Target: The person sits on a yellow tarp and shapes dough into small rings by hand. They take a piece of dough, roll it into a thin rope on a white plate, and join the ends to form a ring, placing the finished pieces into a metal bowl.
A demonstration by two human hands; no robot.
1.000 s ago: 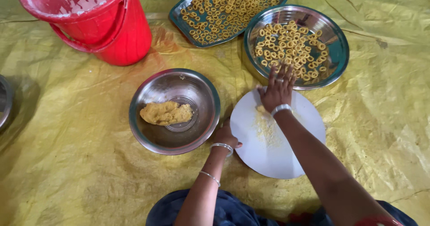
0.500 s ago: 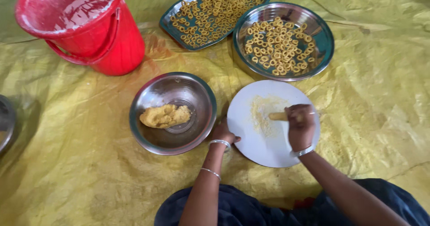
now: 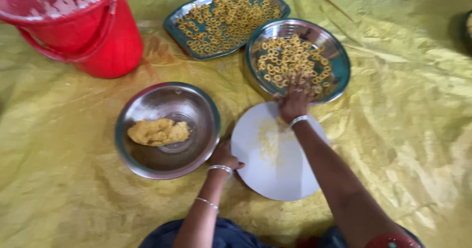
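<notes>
A person seated on a yellow plastic sheet (image 3: 403, 145) reaches the right hand (image 3: 293, 103) to the near rim of a round steel plate (image 3: 339, 56) at upper centre right, fingers bunched and pointing down over the small dough rings (image 3: 290, 56) heaped there; motion blur hides whether the fingertips pinch a ring. The left hand (image 3: 223, 157), at lower centre, rests loosely curled between a steel bowl (image 3: 196, 110) and a white round board (image 3: 280, 169), touching the board's left edge; whether it also touches the bowl is hard to tell. A lump of yellow dough (image 3: 158, 131) lies in the bowl at centre left. The board, just below the plate, carries a pale yellow smear of crumbs (image 3: 267, 137), and the right forearm crosses its right side and covers part of it. A rectangular steel tray (image 3: 177, 24) of more rings sits at top centre, its right end tucked just behind the plate. A red bucket (image 3: 103, 46) fills the upper left corner, its top cut off by the frame. Bangles circle both wrists. Dark blue clothing (image 3: 231, 231) shows at the bottom edge, mostly out of view. A dark shape at the far right edge is too cropped to identify.
</notes>
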